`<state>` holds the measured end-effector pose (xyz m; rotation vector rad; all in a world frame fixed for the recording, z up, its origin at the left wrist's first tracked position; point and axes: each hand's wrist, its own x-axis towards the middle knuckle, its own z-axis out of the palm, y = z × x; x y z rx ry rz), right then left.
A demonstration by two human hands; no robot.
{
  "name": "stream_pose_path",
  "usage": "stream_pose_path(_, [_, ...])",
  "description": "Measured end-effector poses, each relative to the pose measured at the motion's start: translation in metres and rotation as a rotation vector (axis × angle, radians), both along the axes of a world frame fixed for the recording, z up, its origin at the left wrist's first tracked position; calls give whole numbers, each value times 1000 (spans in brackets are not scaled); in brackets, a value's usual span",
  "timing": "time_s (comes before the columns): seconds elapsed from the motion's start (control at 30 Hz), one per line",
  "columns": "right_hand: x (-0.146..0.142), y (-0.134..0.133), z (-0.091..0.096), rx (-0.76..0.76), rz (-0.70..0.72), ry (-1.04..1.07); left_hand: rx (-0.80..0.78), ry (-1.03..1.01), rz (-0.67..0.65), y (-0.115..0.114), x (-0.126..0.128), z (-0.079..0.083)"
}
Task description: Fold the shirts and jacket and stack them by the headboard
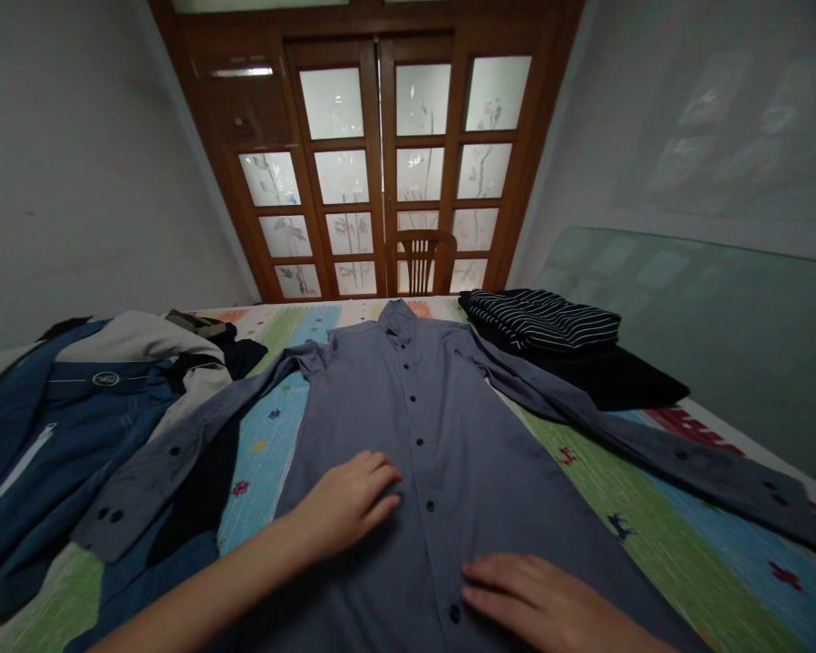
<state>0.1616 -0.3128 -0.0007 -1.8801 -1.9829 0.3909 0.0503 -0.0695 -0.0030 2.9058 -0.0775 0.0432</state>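
Observation:
A grey-blue long-sleeved button shirt lies spread front side up, collar at the far end and both sleeves stretched out to the sides. Dark buttons run down its closed middle placket. My left hand is open over the left part of the shirt front, fingers loosely extended, holding nothing. Lower down, my right hand rests open near the placket, beside a lower button, its fingers flat. Whether the left palm presses on the cloth I cannot tell. The shirt's bottom hem is out of view.
A blue and cream jacket lies heaped at the left, partly under a sleeve. Folded black clothes with a striped garment on top sit at the back right. A colourful striped cloth covers the surface. Behind stands a wooden chair.

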Motion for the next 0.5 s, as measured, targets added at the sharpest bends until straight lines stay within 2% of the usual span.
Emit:
stream_pose_path(0.17, [43,53,-1,-182,-80,-39,-1,-19,65,44,52,-9])
stream_pose_path(0.3, [96,96,-11,-122,-165,-147,186,-31,184,86,75,-9])
stream_pose_path(0.4, [144,121,-14,-75,-261,-246,323,-1,297,124,85,-1])
stream_pose_path(0.5, [192,147,-11,-77,-373,-327,377,19,404,161,96,10])
